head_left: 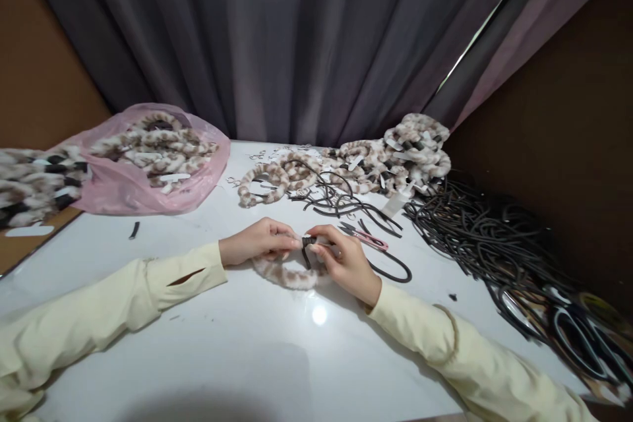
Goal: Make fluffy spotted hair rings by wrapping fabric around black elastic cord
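In the middle of the table lies a fluffy white-and-brown ring (291, 277), held at its far side by both hands. My left hand (264, 239) is closed, pinching the ring left of a dark wrapped section. There, a black cord (308, 241) is wound round the ring in tight turns, and a short piece hangs inside the loop. My right hand (346, 262) is closed too, its thumb and fingers on the wound cord from the right. Just beyond the right hand lie pink-handled thread snips (370, 237). A loose length of black cord (403, 277) curves out beside it.
A pink plastic bag (198, 194) with fluffy rings stands at the back left. More fluffy rings (415, 145) are heaped at the back right, near a small translucent bottle (397, 201). A large tangle of black cords (469, 231) covers the right side. Behind hangs a grey curtain (277, 46).
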Demonstrator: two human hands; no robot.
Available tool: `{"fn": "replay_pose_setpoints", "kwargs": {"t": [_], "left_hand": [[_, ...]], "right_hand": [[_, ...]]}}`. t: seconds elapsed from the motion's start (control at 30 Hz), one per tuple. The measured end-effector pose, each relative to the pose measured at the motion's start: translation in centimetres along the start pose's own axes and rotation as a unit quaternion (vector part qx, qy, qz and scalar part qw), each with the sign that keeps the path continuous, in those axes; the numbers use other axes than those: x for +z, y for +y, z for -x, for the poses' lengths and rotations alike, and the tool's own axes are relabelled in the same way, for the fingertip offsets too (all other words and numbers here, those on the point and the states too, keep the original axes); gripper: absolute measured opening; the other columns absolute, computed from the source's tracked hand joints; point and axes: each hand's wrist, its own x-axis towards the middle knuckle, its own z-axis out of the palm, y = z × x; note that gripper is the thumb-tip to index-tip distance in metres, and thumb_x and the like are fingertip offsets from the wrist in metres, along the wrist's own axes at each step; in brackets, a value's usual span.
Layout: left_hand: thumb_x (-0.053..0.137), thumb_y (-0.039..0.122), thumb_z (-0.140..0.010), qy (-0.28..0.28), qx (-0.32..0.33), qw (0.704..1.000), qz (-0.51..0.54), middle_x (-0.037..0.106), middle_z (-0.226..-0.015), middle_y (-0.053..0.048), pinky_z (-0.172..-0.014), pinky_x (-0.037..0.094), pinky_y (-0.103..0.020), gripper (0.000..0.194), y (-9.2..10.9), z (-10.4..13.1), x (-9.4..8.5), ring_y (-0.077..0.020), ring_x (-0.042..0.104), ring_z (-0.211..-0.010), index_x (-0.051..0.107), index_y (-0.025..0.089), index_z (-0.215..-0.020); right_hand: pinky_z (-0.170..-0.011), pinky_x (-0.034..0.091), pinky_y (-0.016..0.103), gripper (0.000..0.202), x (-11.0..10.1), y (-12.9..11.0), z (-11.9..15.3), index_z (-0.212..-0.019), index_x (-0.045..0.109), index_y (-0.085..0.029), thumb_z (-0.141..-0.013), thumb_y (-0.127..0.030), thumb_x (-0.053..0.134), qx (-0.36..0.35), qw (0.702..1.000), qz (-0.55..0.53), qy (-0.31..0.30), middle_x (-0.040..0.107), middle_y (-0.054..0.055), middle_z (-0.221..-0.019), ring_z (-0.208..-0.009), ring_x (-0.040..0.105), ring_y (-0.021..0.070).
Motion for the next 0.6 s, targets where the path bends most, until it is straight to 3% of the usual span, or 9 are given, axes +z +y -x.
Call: {"fn": "replay_pose_setpoints", "kwargs": {"t": [0.13,0.23,0.33,0.43,0.5,0.6], "left_hand": [[0.062,0.032,-0.075,-0.033,-0.020,0.997,0.074,0.055,-0.059,0.000,-0.037,0.019,-0.017,0.022,-0.1,-0.4,-0.4,-0.0024,0.032,-0.039,0.062,0.009,-0.073],[0.061,0.026,-0.076,-0.004,-0.008,0.990,0.143,0.055,-0.060,0.000,-0.041,0.029,-0.016,0.019,-0.1,-0.8,-0.5,-0.0047,0.039,-0.046,0.064,0.009,-0.082],[0.061,0.021,-0.076,0.036,0.004,0.976,0.215,0.060,-0.070,-0.003,-0.052,0.041,-0.018,0.023,-0.1,-1.1,-0.6,-0.0083,0.050,-0.058,0.062,0.011,-0.096],[0.063,0.019,-0.074,0.041,-0.003,0.967,0.251,0.062,-0.079,-0.005,-0.060,0.045,-0.020,0.025,-0.3,-1.3,-0.8,-0.0100,0.053,-0.063,0.062,0.012,-0.098],[0.064,0.020,-0.074,0.027,-0.004,0.968,0.250,0.061,-0.076,-0.004,-0.061,0.045,-0.021,0.024,-0.4,-1.3,-0.9,-0.0100,0.053,-0.062,0.062,0.012,-0.097],[0.065,0.020,-0.074,0.010,-0.007,0.968,0.252,0.060,-0.073,-0.003,-0.062,0.044,-0.020,0.025,-0.5,-1.3,-1.0,-0.0093,0.053,-0.061,0.062,0.012,-0.097]], "right_hand": [[-0.052,0.039,0.020,0.017,0.2,-0.2,0.0,-0.101,0.053,-0.017,-0.086,-0.020,0.046,0.028,0.999,0.007,-0.038,0.058,-0.002,-0.066,-0.050,0.047,0.0091],[-0.052,0.040,0.020,0.025,0.4,-0.1,0.0,-0.112,0.047,-0.016,-0.087,-0.020,0.043,0.055,0.996,0.011,-0.068,0.055,-0.004,-0.061,-0.048,0.046,0.0095],[-0.062,0.046,0.025,0.036,0.4,0.3,-0.2,-0.121,0.039,-0.016,-0.086,-0.019,0.045,0.051,0.997,0.030,-0.043,0.062,0.005,-0.088,-0.065,0.056,0.0126],[-0.083,0.045,0.032,0.044,0.4,1.0,-0.4,-0.124,0.037,-0.019,-0.082,-0.017,0.050,-0.010,0.998,0.051,-0.019,0.054,0.011,-0.117,-0.099,0.055,0.0188],[-0.089,0.043,0.034,0.039,0.4,1.4,-0.3,-0.119,0.041,-0.020,-0.082,-0.013,0.049,-0.038,0.998,0.056,-0.016,0.055,0.010,-0.116,-0.106,0.052,0.0195],[-0.085,0.045,0.035,0.039,0.6,1.9,-0.1,-0.118,0.040,-0.021,-0.081,-0.009,0.046,-0.034,0.998,0.059,0.003,0.058,0.008,-0.104,-0.098,0.055,0.0188]]}}
